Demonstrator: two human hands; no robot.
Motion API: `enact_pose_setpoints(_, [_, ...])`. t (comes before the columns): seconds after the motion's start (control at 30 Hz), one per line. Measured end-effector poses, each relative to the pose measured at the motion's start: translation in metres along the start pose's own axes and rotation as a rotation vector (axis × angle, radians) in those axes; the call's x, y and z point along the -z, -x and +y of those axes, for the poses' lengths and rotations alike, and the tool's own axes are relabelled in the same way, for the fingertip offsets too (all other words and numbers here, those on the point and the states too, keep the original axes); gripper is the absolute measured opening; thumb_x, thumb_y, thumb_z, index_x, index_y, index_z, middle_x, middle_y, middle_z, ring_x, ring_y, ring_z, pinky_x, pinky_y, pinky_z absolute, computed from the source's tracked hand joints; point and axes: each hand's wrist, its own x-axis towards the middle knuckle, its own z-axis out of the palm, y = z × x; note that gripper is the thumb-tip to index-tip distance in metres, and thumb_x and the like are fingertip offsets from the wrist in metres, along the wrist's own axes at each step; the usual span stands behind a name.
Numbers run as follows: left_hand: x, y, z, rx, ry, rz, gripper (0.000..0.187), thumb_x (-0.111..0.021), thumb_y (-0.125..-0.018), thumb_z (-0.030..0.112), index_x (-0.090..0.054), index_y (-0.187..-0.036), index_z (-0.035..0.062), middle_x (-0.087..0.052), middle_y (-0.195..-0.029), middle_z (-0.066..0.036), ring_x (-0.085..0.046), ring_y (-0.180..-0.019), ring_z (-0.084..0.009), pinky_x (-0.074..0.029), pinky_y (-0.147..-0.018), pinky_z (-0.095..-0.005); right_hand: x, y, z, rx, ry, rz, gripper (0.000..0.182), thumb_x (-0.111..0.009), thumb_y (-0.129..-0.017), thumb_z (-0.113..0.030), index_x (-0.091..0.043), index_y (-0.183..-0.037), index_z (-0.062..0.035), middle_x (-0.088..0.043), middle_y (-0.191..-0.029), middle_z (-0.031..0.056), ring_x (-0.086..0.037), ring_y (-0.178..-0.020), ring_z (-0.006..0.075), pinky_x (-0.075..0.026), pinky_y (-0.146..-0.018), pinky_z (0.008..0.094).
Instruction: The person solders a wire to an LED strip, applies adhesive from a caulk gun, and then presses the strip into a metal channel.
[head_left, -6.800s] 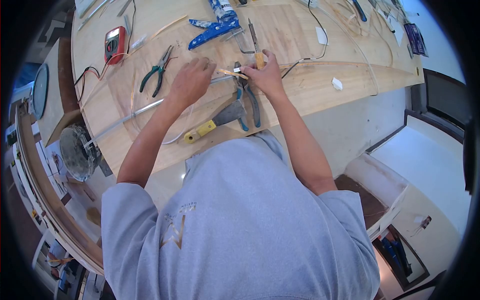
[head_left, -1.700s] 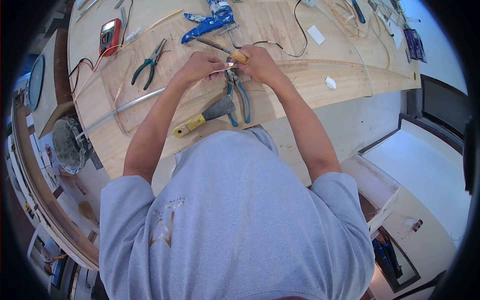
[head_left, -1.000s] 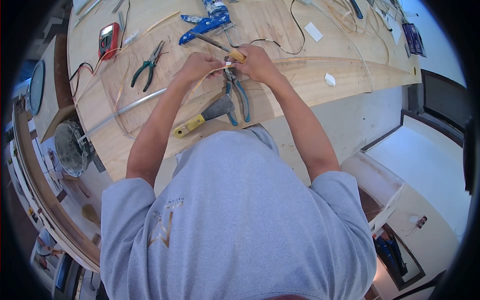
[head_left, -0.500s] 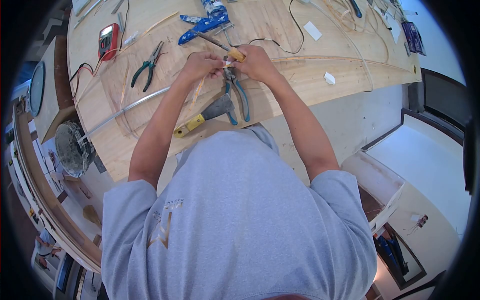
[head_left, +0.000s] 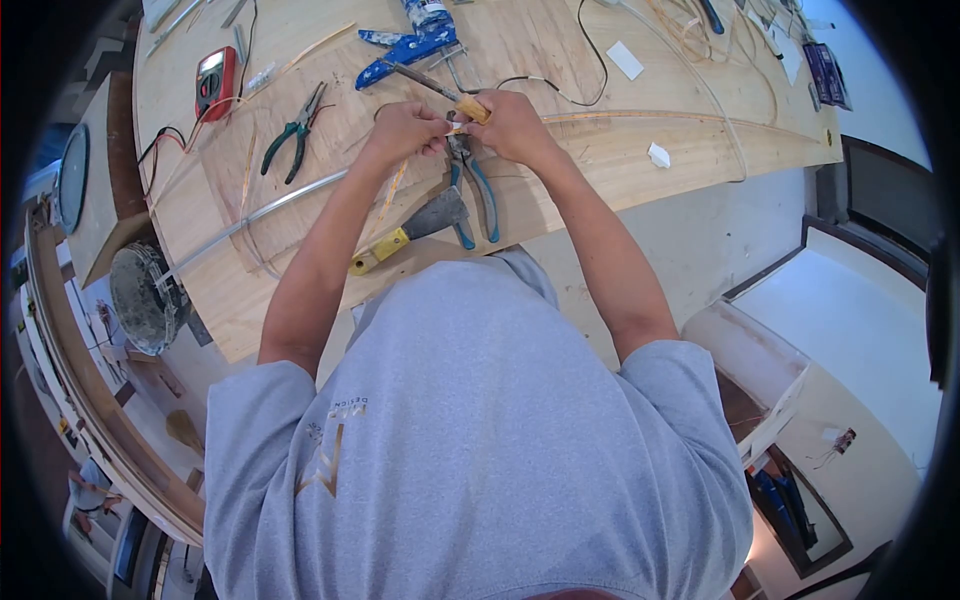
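Note:
My left hand (head_left: 408, 130) is closed, its thumb and finger pinching a small pale end of an LED strip (head_left: 396, 185). Right against those fingertips is my right hand (head_left: 512, 122), also closed at the same spot. A wooden-handled soldering iron (head_left: 472, 107) sits in the right hand's fingers, its dark metal shaft pointing up and left. Just below the hands lie blue-handled pliers (head_left: 480, 200), their jaws close under the fingertips. A yellow-handled scraper (head_left: 425, 220) rests beside the pliers, near the table's front edge.
A blue caulking gun (head_left: 410, 50) lies beyond the hands. Green-handled pliers (head_left: 292, 135), a red multimeter (head_left: 214, 85) and a metal rod (head_left: 270, 208) are on the left. Another length of strip (head_left: 680, 118) and a crumpled white scrap (head_left: 658, 156) lie right on the wooden table (head_left: 600, 170).
Both hands stay at the same spot, fingertips together. The left forearm has shifted very slightly.

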Motion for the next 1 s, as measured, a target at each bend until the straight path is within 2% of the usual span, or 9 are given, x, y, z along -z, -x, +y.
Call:
enact_pose_setpoints(0.47, [0.0, 0.002, 0.017, 0.107, -0.118, -0.038, 0.026, -0.074, -0.085, 0.022, -0.069, -0.089, -0.0028, -0.071, -0.078, -0.011, -0.068, -0.063, -0.0154, -0.055, -0.058, -0.0263, -0.002, 0.003, -0.007, -0.035, -0.085, 0.049, 0.018, -0.074, -0.076, -0.012, -0.072, -0.092, -0.0045, -0.069, -0.091, 0.0191, -0.066, -0.087, 0.0372, -0.052, -0.079, 0.0422])
enact_pose_setpoints(0.57, [-0.001, 0.002, 0.016, 0.101, -0.117, -0.024, 0.027, -0.075, -0.085, 0.023, -0.069, -0.088, -0.0035, -0.07, -0.076, -0.011, -0.068, -0.062, -0.0163, -0.055, -0.057, -0.0267, -0.004, 0.003, -0.002, -0.049, -0.075, 0.046, 0.02, -0.075, -0.079, -0.015, -0.074, -0.098, -0.0068, -0.07, -0.088, 0.0151, -0.067, -0.083, 0.0319, -0.051, -0.076, 0.0387])
enact_pose_setpoints(0.77, [-0.004, 0.002, 0.019, 0.092, -0.155, -0.002, 0.028, -0.074, -0.084, 0.022, -0.069, -0.086, -0.0046, -0.07, -0.074, -0.013, -0.068, -0.061, -0.0176, -0.056, -0.057, -0.027, -0.002, 0.005, 0.0, -0.102, -0.069, 0.047, 0.022, -0.074, -0.08, -0.016, -0.075, -0.1, -0.007, -0.072, -0.088, 0.0145, -0.068, -0.082, 0.03, -0.053, -0.075, 0.0376])
enact_pose_setpoints(0.87, [-0.004, 0.001, 0.02, 0.103, -0.147, -0.006, 0.027, -0.074, -0.083, 0.021, -0.069, -0.084, -0.0057, -0.07, -0.075, -0.013, -0.068, -0.061, -0.0183, -0.056, -0.057, -0.0275, 0.008, 0.006, 0.004, -0.079, -0.086, 0.154, 0.022, -0.072, -0.081, -0.015, -0.074, -0.1, -0.0061, -0.072, -0.086, 0.0141, -0.069, -0.08, 0.0284, -0.053, -0.074, 0.0368])
enact_pose_setpoints(0.97, [-0.005, 0.003, 0.019, 0.108, -0.139, 0.009, 0.028, -0.074, -0.083, 0.02, -0.069, -0.085, -0.0072, -0.07, -0.075, -0.014, -0.068, -0.061, -0.0188, -0.056, -0.056, -0.0281, 0.011, 0.0, 0.016, -0.033, 0.05, 0.354, 0.021, -0.07, -0.083, -0.016, -0.074, -0.101, -0.0047, -0.071, -0.08, 0.0122, -0.069, -0.074, 0.024, -0.053, -0.07, 0.0355])
enact_pose_setpoints(1.0, [-0.005, 0.002, 0.02, 0.104, -0.139, 0.018, 0.028, -0.074, -0.083, 0.02, -0.069, -0.086, -0.0077, -0.07, -0.075, -0.014, -0.068, -0.061, -0.0189, -0.056, -0.056, -0.0284, 0.012, -0.003, 0.019, -0.089, -0.012, 0.311, 0.021, -0.07, -0.082, -0.016, -0.073, -0.1, -0.0052, -0.071, -0.081, 0.014, -0.069, -0.077, 0.0274, -0.053, -0.072, 0.037])
